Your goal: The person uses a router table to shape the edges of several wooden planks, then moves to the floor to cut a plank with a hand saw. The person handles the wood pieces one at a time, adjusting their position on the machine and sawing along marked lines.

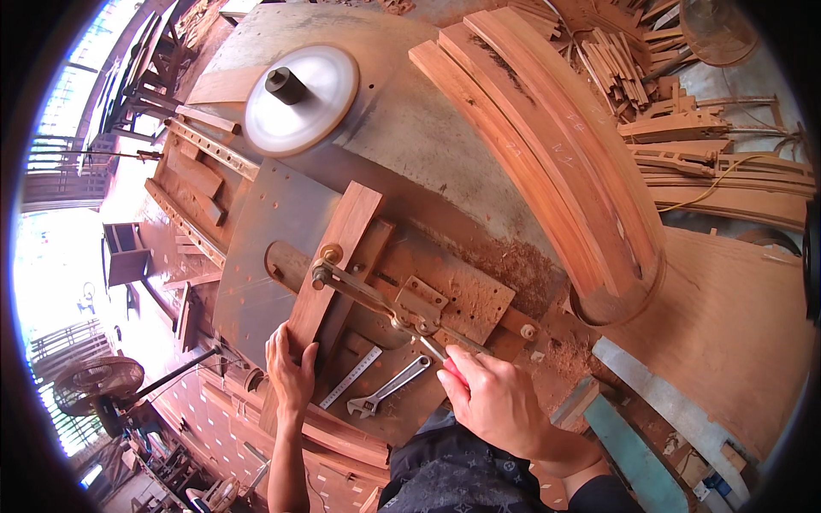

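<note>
My right hand (500,406) is closed round the red handle (454,366) of a toggle clamp. The clamp's metal arm (363,293) reaches to the upper left, its round tip over a reddish wooden board (346,227). At the near end of that board is my left hand (292,369), thumb on one side and fingers on the other. The board lies slanted across a metal plate jig (470,299) dusted with sawdust. Between my hands lie an adjustable wrench (389,389) and a steel ruler (351,377).
Beyond the board's far end, a round disc (329,94) with a dark hub looks blurred, as if spinning. Several curved timbers (547,145) are stacked at right on the machine table (402,103). Offcuts (611,68) lie at far right. A standing fan (98,385) is at left.
</note>
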### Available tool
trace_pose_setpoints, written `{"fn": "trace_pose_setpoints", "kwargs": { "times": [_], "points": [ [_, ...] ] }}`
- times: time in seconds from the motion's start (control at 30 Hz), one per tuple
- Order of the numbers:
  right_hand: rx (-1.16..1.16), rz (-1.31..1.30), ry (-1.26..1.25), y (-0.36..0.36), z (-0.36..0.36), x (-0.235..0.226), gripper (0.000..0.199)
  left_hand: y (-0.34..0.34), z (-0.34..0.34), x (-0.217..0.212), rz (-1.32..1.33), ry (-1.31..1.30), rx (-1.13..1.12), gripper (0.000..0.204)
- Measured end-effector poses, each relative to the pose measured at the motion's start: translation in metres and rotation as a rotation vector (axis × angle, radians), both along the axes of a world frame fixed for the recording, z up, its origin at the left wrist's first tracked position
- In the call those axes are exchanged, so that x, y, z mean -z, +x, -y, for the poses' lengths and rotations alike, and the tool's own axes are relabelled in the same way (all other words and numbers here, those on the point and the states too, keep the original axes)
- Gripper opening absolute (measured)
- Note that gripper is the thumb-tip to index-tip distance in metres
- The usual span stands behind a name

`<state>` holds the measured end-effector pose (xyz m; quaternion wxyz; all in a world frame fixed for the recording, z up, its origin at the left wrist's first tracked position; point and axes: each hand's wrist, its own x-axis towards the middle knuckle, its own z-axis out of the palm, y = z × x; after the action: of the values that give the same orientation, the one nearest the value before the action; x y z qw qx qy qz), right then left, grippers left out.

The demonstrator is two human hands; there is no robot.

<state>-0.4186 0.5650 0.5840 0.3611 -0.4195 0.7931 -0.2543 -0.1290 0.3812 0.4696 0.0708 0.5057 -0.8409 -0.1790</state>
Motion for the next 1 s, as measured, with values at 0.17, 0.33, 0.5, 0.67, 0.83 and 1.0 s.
{"fn": "trace_pose_setpoints", "kwargs": {
  "times": [0.17, 0.33, 0.5, 0.67, 0.83, 1.0],
  "points": [
    [0.021, -0.009, -0.031, 0.003, -0.001, 0.009, 0.023, 0.002, -0.001, 0.001, 0.009, 0.021, -0.016, 0.063],
    [0.040, -0.133, 0.035, 0.000, -0.004, 0.041, 0.036, 0.003, -0.001, 0.003, 0.005, 0.005, -0.006, 0.062],
    [-0.004, -0.143, -0.032, 0.002, -0.009, 0.045, 0.043, 0.004, -0.002, 0.003, 0.013, -0.031, 0.007, 0.060],
    [-0.004, -0.101, 0.011, 0.006, -0.010, 0.046, 0.044, 0.005, 0.001, 0.005, -0.029, -0.034, 0.009, 0.060],
    [-0.020, -0.097, 0.057, 0.008, -0.008, 0.041, 0.045, 0.006, 0.000, 0.004, -0.054, -0.044, 0.004, 0.058],
    [0.025, 0.006, 0.156, -0.002, -0.006, 0.054, 0.039, 0.006, -0.001, 0.001, -0.066, -0.077, 0.031, 0.058]
  ]
}}
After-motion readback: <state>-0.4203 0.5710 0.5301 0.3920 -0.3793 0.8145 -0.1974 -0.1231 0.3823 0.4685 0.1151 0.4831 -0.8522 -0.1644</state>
